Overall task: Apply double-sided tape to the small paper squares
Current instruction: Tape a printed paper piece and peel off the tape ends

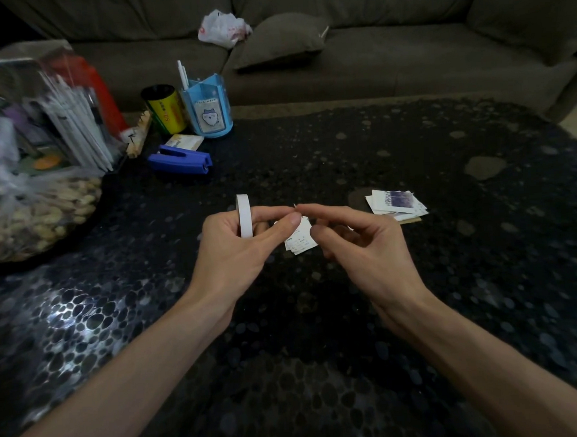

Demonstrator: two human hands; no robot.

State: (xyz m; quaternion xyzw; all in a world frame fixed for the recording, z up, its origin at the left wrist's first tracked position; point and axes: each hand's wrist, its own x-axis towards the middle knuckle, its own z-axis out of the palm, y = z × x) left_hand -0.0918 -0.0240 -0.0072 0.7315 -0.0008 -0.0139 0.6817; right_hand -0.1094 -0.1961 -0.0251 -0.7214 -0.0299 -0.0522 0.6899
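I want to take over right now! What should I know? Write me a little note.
Left hand: holds the white tape roll upright above the table.
Right hand: its forefinger tip meets the left fingertips, where a tiny bit sticks up. It is too small to tell if anything is gripped.
Things: the small paper squares lie in a stack on the table just under the hands. A second paper pile lies to the right.
Done: no taped square can be made out.
Left: probably free a piece of tape, press it on a square, then do the others.
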